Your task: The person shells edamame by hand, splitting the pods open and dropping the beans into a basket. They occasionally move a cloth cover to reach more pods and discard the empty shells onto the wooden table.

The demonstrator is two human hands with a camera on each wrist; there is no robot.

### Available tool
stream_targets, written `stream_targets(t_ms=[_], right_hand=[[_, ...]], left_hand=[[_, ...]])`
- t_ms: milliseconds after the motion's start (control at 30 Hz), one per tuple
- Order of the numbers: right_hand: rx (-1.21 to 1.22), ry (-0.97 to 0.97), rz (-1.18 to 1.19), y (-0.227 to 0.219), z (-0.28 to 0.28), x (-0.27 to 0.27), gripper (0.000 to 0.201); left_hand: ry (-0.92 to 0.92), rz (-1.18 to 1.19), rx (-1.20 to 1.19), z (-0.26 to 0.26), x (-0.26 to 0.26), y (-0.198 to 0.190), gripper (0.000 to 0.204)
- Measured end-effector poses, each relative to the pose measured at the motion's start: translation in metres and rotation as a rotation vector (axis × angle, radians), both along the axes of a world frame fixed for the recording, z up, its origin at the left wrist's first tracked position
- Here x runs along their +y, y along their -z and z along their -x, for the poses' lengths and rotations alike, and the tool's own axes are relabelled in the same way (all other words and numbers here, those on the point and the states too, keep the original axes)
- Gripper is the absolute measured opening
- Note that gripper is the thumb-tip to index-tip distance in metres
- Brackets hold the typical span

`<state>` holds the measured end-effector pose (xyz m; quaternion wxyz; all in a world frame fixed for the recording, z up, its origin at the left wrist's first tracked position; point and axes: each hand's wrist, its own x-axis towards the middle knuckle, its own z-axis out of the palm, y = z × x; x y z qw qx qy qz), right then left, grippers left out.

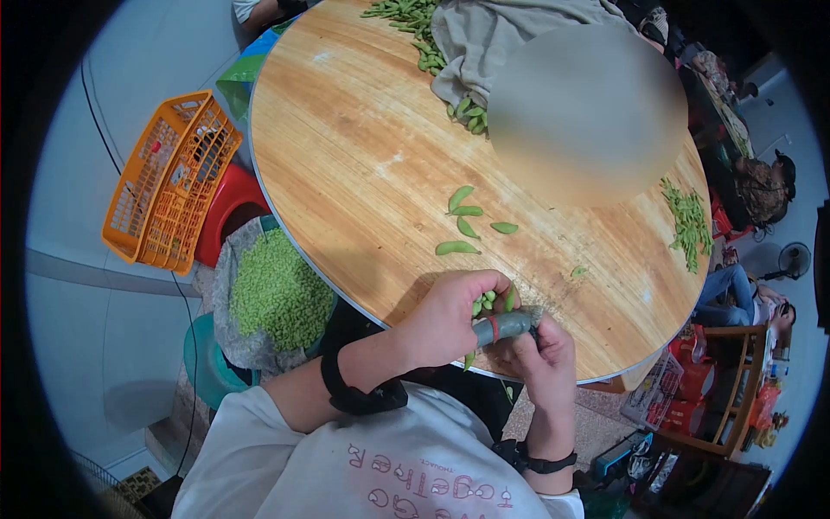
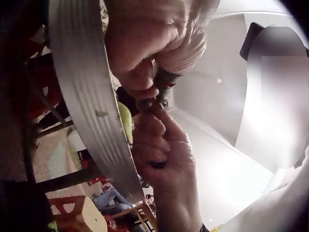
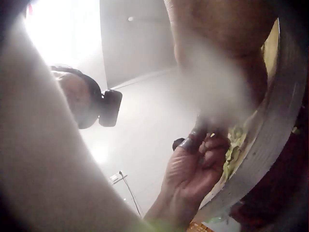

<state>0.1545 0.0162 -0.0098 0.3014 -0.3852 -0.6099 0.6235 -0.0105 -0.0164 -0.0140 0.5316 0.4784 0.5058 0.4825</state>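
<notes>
at the near edge of the round wooden desk [image 1: 346,147], the left hand [image 1: 445,320] has its grip curled closed around a few green pods [image 1: 486,301], with one pod tip showing below the fist. the right hand [image 1: 545,355] has its grip closed on a grey-handled tool [image 1: 506,326] with a red band, held level just under the left hand's fingers; both hands touch. the tool's working end is hidden by the hands. four loose pods [image 1: 464,227] lie on the desk just beyond the hands. a basin of shelled green beans [image 1: 277,298] sits below the desk edge to the left, near an orange basket [image 1: 169,182]. the white shirt [image 1: 415,467] bears pink, mirrored print; the word "together" can be made out.
</notes>
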Motion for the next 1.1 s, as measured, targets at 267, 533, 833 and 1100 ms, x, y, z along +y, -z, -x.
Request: stream_targets(t_ms=[267, 533, 833, 1100], right_hand=[[0.262, -0.098, 0.586, -0.015, -0.011, 0.01, 0.016], [0.154, 0.028, 0.315, -0.016, -0.006, 0.022, 0.022], [0.414, 0.035, 0.605, -0.023, 0.014, 0.012, 0.024], [0.683, 0.164, 0.823, -0.02, 0.027, 0.005, 0.016]], left_hand=[[0.208, 0.061, -0.393, 0.012, 0.001, 0.0, 0.021], [0.081, -0.096, -0.174, 0.003, -0.001, 0.0, 0.03], [-0.026, -0.503, 0.133, 0.004, -0.009, -0.001, 0.031], [-0.096, -0.636, 0.238, 0.001, -0.015, 0.0, 0.031]])
